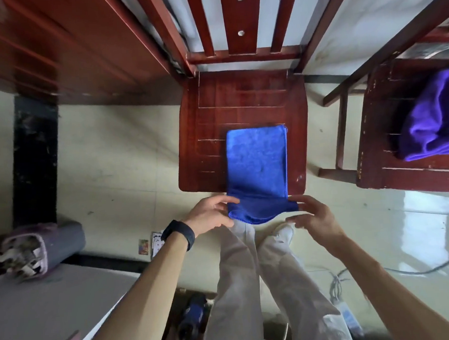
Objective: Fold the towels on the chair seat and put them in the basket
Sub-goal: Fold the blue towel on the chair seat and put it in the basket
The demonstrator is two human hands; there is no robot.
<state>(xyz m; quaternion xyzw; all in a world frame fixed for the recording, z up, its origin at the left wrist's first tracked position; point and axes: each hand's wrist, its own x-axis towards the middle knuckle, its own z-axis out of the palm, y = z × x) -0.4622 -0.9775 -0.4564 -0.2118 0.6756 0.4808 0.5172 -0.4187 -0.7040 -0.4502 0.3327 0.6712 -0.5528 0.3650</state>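
Observation:
A blue towel (257,163), folded into a long strip, lies on the red wooden chair seat (240,98), and its near end hangs over the seat's front edge. My left hand (210,214) pinches the near left corner of that end. My right hand (313,216) pinches the near right corner with thumb and fingertips. A purple towel (434,122) lies crumpled on a second chair at the right. No basket is in view.
A dark wooden cabinet (68,48) stands at the back left. A grey rolled bundle (40,247) sits on a grey surface at the lower left. Cables (379,271) trail over the tiled floor at the right. My legs stand just before the chair.

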